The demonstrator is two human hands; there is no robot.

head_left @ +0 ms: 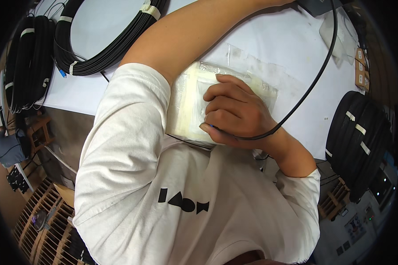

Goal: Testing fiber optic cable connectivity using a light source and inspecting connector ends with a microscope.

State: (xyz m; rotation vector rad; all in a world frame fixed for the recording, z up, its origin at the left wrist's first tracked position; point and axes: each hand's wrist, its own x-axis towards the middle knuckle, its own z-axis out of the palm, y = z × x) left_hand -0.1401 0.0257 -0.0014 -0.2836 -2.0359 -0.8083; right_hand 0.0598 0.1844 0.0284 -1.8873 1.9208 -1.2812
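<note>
Cable [305,95] pinched under curled right hand [236,112] fingers, over taped pad [188,104]; left hand seemingly out of view.

White short-sleeved T-shirt [132,176], loose and creased, black geometric shapes printed across chest; forearms and hands bare, no watch or rings seen.

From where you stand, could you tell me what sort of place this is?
Probably a cable assembly workshop: coils of black cable lie on a white worktable, and the right hand holds a black cable.
</note>
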